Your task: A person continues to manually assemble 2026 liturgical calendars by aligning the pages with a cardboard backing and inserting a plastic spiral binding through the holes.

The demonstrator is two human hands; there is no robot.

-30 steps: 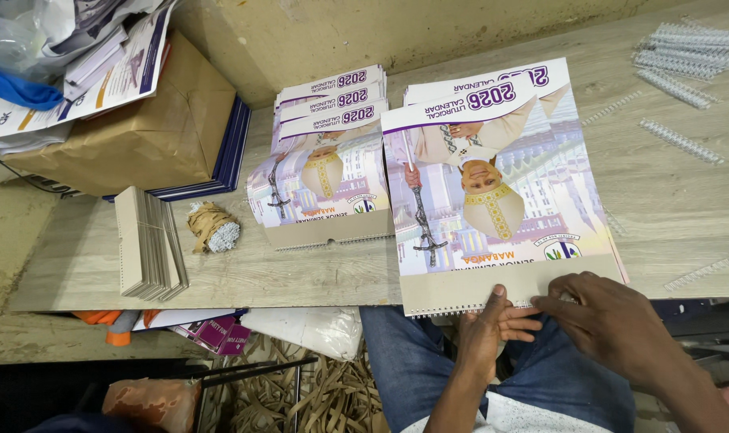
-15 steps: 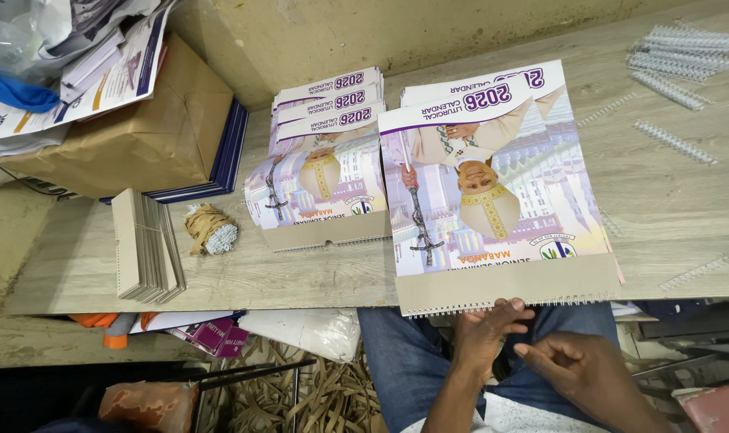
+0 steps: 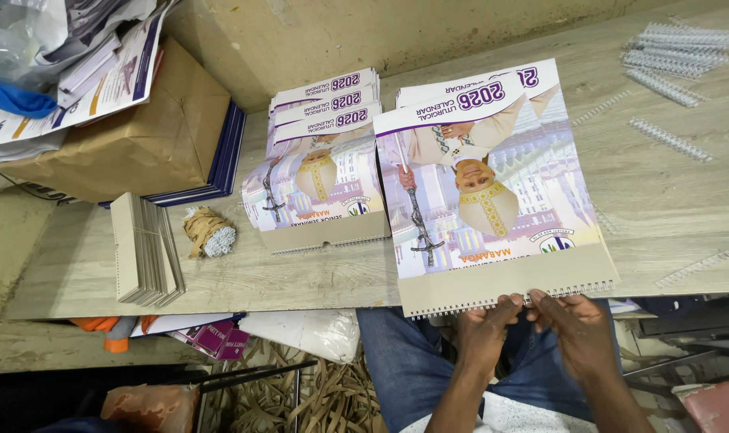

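A large wall calendar [image 3: 492, 192] with a purple header and a picture of a robed figure lies on the wooden table [image 3: 669, 200], its punched grey bottom edge hanging over the near side. My left hand [image 3: 483, 333] and my right hand [image 3: 579, 330] meet at the middle of that edge. The fingertips of both pinch the punched strip. Whether a wire piece lies between the fingers is too small to tell. A second stack of the same calendars [image 3: 320, 176] sits just to the left.
Several white wire binding combs [image 3: 677, 56] lie at the far right and one loose comb [image 3: 697, 269] near the front edge. A stack of grey boards [image 3: 144, 248], a small paper-wrapped bundle [image 3: 208, 231] and a brown paper package [image 3: 140, 136] sit left.
My right hand left the calendar's lower edge, dropped toward my lap, then came back up. Both hands now meet at the punched edge. The calendar has barely shifted.
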